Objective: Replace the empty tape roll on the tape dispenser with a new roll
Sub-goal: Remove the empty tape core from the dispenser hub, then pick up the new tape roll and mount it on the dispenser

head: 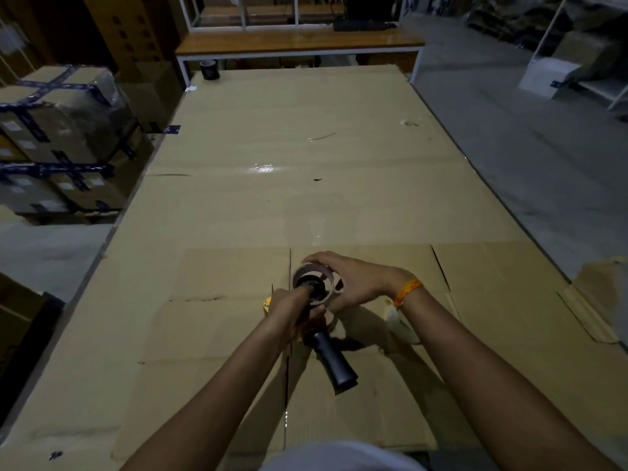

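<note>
— Two hands, item one: left hand (289, 305)?
— Closed around the tape dispenser (317, 321) near its hub; black handle (336, 363) points toward the person.
— Right hand (353, 283)?
— Fingers curled over the tape roll (314, 278), which sits around the dispenser's hub, held above the cardboard-covered desk (306, 185).
— Other stock?
— One dark tape roll (209, 69), far desk corner; orange wristband (407, 291), right wrist.

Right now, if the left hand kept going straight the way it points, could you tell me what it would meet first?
Most likely the tape core on the dispenser: the left hand points up and right, its fingers already at the hub. The right hand cups the core just beyond. Depth is hard to judge.
</note>
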{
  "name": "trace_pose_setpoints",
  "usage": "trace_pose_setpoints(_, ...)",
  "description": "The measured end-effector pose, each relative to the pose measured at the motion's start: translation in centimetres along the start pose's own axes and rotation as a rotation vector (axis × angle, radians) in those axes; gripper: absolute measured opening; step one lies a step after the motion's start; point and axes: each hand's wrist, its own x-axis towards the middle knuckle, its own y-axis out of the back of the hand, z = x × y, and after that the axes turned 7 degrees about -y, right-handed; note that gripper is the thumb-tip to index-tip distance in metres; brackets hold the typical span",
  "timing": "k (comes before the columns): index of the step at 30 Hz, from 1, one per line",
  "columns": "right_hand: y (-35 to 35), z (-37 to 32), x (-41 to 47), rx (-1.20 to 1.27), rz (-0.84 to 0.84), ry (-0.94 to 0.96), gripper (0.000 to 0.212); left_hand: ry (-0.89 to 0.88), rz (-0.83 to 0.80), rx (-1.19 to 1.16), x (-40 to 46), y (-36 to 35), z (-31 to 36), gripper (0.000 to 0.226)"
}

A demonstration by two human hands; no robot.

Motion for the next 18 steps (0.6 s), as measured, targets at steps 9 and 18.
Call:
trace_pose_setpoints(9,1.0,4.4,-1.1,-0.188,0.440,-0.085,0.079,-0.135,-0.259,0.099,0.4,0.6,0.5,0.052)
trace_pose_setpoints(18,0.6,13.2,-1.1,-0.163,0.534,-0.569,0.081,-0.340,-0.246,0.325,-0.3,2.3,-2.8,0.018)
